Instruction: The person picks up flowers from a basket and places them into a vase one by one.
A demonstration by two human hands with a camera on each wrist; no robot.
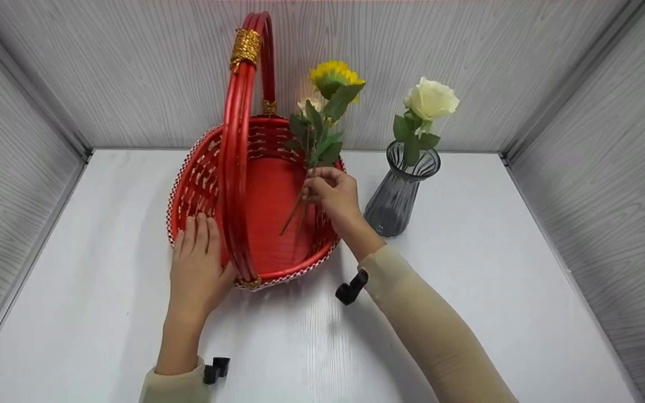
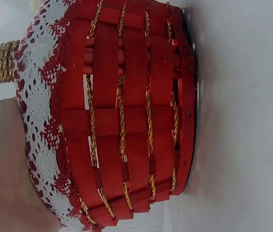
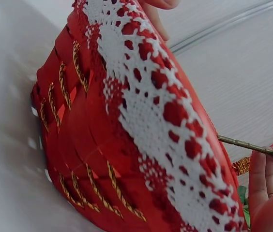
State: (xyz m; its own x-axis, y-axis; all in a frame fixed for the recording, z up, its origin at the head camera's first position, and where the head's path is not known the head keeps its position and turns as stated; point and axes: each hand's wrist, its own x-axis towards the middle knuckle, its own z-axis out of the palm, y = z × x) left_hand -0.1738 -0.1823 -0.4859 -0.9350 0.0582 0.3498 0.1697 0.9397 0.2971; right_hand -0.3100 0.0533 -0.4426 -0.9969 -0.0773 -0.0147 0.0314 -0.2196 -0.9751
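The right hand's [image 1: 335, 193] finger and thumb are clamped on thin stems [image 1: 291, 215] above the floor of the basket [image 1: 266, 207]; how many is hard to tell. A loose pinch could let the top-heavy sunflower [image 1: 333, 78] swing round. The left hand [image 1: 196, 274] lies over the near rim, fingers straight and close together; pressing hard might tip the basket. Beyond the right wrist stands a vase [image 1: 392, 204] with a white rose [image 1: 431, 99], which a careless swing could topple.
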